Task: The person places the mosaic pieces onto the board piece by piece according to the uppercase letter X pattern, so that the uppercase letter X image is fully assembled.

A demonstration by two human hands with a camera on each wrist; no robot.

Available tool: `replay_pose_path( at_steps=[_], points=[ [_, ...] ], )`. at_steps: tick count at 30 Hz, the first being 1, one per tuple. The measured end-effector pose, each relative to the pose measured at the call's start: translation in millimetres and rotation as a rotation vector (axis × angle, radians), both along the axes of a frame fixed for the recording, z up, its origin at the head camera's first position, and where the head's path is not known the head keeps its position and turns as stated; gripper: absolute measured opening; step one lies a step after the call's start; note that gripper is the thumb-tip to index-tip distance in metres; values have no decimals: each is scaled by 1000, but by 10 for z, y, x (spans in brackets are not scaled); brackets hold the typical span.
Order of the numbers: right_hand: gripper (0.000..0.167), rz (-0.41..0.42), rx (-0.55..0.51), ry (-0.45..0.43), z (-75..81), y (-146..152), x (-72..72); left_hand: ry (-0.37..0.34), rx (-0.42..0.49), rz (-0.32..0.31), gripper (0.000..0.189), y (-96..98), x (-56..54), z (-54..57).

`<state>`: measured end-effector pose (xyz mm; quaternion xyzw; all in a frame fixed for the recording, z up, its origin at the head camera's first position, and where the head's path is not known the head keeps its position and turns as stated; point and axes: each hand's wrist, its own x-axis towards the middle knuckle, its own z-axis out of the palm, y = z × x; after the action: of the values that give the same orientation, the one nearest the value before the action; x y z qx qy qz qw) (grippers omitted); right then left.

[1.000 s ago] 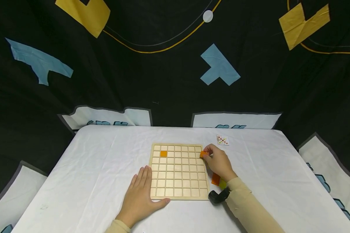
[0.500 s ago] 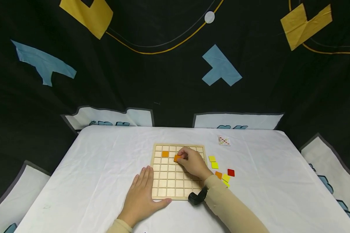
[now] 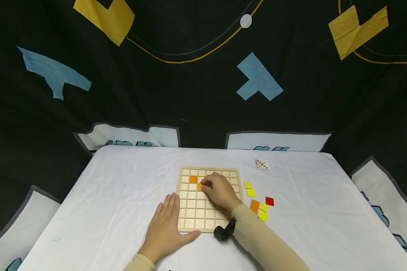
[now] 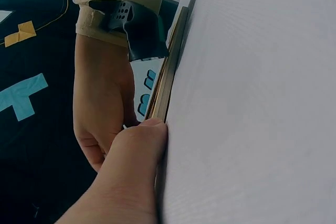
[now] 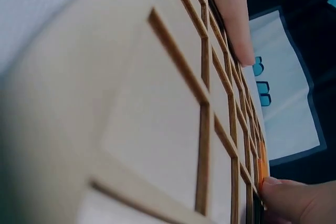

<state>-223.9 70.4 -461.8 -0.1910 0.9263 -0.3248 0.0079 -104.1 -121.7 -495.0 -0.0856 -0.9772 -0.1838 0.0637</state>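
A wooden grid board lies flat on the white cloth. My left hand rests at its near left corner, fingers straight along the left edge, the thumb at the front edge, which the left wrist view shows close up. Over the board, my right hand pinches an orange square tile between thumb and fingertips, at a cell in the third row; the fingers partly cover it. One orange tile sits in a cell up and left of it. In the right wrist view, the thumb touches orange at the board's far side.
Right of the board lie yellow tiles, a red tile and orange pieces. Behind them is a small card with a coloured grid. A black wrist camera hangs under my right wrist, over the board's front edge.
My right hand has carried the orange tile left from the board's right edge to a cell near the seated orange tile. The loose tiles have come into view. My left hand has stayed put.
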Motion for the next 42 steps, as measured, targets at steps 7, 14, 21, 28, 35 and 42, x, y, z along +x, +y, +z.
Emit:
replay_pose_path(
  at_steps=[7,14,21,28,35,42],
  points=[
    [19,54,122,9,69,118,75,-9,4,-1,125,-2,9,-5],
    [29,36,152,20,197,486,200,-8,3,6,126,9,-2,-1],
    [36,-109,210,8,283,1136,302,-29,3,8,128,20,0,8],
    [40,-205,271,-58,280,1681,361,-29,21,3,128,29,4,17],
    [36,-223,333,-79,144,1828,402,-35,15,11,129,37,6,5],
    [17,-258,242,-78,66,1852,419,-37,18,15,130,42,-2,-13]
  ],
)
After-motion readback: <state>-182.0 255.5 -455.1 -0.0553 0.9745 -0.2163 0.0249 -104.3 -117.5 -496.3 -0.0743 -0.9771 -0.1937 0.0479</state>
